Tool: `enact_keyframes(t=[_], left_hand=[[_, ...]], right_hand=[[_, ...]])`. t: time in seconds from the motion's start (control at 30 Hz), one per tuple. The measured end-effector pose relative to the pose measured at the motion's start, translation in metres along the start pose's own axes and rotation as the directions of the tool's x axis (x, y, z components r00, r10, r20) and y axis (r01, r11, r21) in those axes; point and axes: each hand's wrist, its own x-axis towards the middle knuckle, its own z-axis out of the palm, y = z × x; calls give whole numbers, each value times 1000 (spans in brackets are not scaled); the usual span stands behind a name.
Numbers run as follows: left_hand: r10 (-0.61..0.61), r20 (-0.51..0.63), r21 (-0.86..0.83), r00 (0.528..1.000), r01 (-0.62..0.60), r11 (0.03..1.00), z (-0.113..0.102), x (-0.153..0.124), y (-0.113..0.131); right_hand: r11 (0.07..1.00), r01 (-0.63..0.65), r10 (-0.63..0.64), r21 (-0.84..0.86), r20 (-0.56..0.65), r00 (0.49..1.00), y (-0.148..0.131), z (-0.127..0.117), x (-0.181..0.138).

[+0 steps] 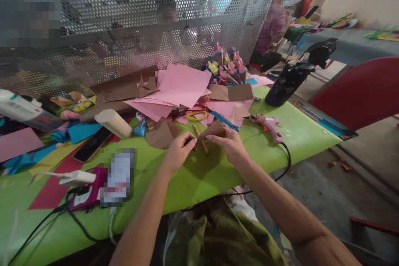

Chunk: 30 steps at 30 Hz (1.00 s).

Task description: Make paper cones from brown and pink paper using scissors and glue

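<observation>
Above the green tabletop, a piece of brown paper (212, 129) is pinched between my two hands. My left hand (181, 148) has thumb and fingers closed at the paper's left end. At its right end, my right hand (230, 139) grips with the thumb on the near side and fingers behind. A yellow pencil (201, 139) lies just beyond and between the hands. Left of them rests a loose brown paper piece (162, 133). A pink glue gun (269, 126) with a black cord lies to the right.
Pink sheets (183, 85) and small paper cones (229, 66) fill the back, before a perforated metal panel (131, 20). A dark bottle (288, 84) stands back right. A phone (117, 178), power strip (85, 191) and beige cylinder (114, 123) are left. One person (274, 25) sits beyond.
</observation>
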Motion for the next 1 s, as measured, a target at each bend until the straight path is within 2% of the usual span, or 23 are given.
enact_keyframes(t=[0.13, 0.3, 0.7, 0.9, 1.0], left_hand=[[6, 6, -30, 1000, -6, 1000, -1, -1, 3], [-13, 81, -115, 997, 22, 993, -4, 1, -1], [-7, 34, -80, 999, 10, 997, 3, 2, -2], [5, 62, -6, 998, -5, 1000, 7, 2, -2], [-31, 36, -11, 999, 31, 999, 9, 3, -4]], right_hand=[[1000, 6, -6, -11, 1, 1000, 2, 0, -1], [999, -7, 8, -47, 6, 1000, -1, -1, -2], [998, -8, 7, -58, -9, 1000, 0, 0, -4], [998, 14, -9, -65, 80, 997, 1, 2, -3], [998, -10, 13, -69, 40, 999, 5, 2, -3]])
